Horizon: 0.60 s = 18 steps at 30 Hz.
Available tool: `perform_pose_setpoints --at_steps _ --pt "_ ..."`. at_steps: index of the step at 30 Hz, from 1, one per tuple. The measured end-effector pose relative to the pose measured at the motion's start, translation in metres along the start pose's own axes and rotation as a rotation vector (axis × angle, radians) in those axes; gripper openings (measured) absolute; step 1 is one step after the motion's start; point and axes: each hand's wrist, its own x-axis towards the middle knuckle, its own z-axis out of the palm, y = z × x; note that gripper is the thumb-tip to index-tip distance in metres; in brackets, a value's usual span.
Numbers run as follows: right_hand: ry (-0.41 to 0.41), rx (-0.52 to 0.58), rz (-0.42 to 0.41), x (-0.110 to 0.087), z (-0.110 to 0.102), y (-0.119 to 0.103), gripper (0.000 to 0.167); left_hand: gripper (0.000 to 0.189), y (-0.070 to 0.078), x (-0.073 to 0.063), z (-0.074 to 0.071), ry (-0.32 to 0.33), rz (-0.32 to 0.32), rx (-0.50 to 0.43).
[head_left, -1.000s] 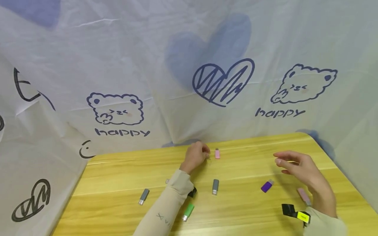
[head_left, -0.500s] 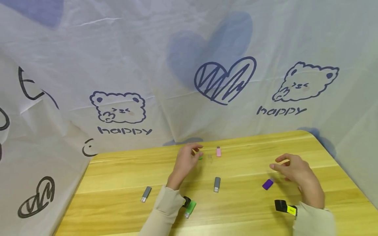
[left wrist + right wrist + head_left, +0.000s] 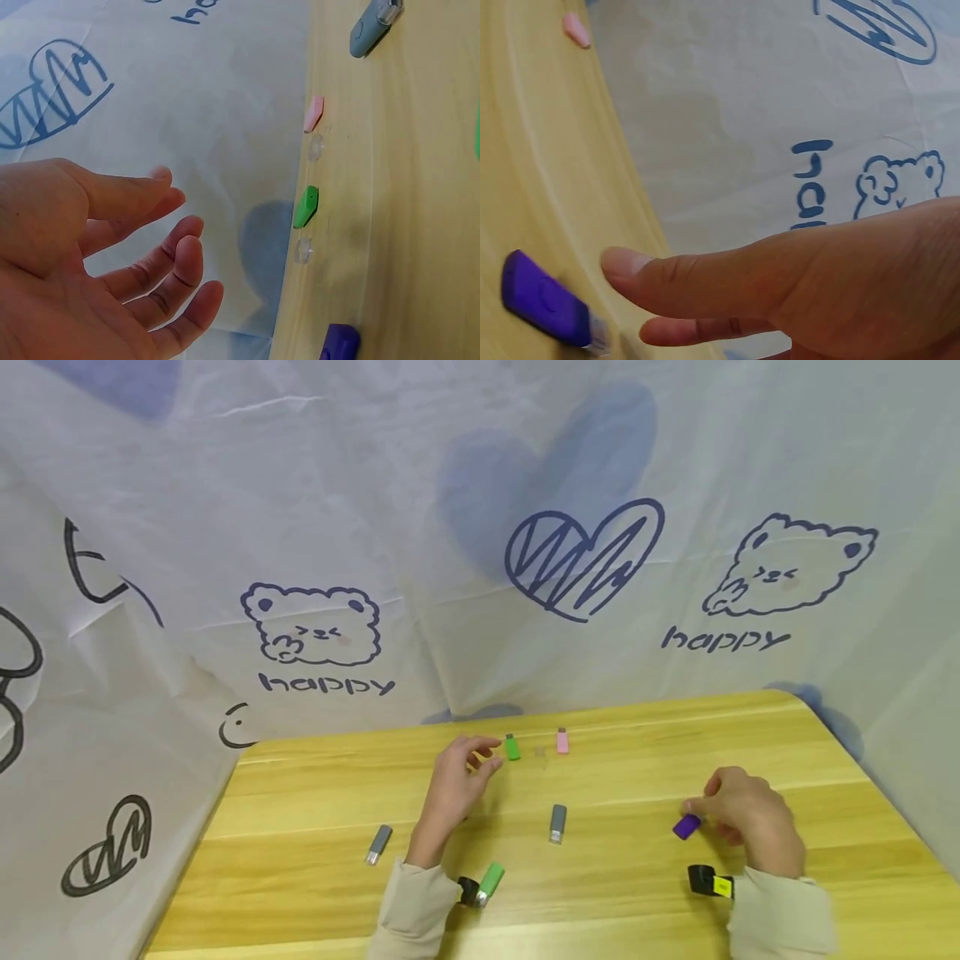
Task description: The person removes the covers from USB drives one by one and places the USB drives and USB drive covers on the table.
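Observation:
In the head view, a green USB flash drive (image 3: 512, 747) lies by the table's back edge, a pink USB flash drive (image 3: 562, 742) to its right and a small clear piece (image 3: 540, 752) between them. My left hand (image 3: 453, 785) hovers left of the green drive, fingers loosely bent, nothing between them. My right hand (image 3: 753, 818) reaches down to a purple USB flash drive (image 3: 686, 827). From the right wrist, the thumb (image 3: 675, 281) and a finger stand apart beside that purple drive (image 3: 547, 300), over its metal plug end.
Two grey USB drives (image 3: 558, 823) (image 3: 379, 845) and another green drive (image 3: 491, 883) lie nearer on the wooden table (image 3: 615, 893). Another purple piece (image 3: 341, 343) shows low in the left wrist view. A white printed cloth (image 3: 420, 527) hangs behind the table.
My left hand has drawn back to the left, leaving the far green drive uncovered on the table. My right hand has come down and left to the purple drive; the pink drive near it is hidden now.

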Motion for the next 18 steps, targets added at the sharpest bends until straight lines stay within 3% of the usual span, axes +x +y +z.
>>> perform_pose_setpoints --at_steps 6,18 --pt "-0.016 -0.056 -0.019 0.005 0.009 -0.001 0.034 0.023 -0.005 -0.004 -0.006 0.002 -0.015 -0.018" --pt "-0.026 -0.053 -0.084 0.007 0.013 -0.009 0.011 0.024 -0.009 -0.005 -0.012 0.002 -0.020 -0.065"
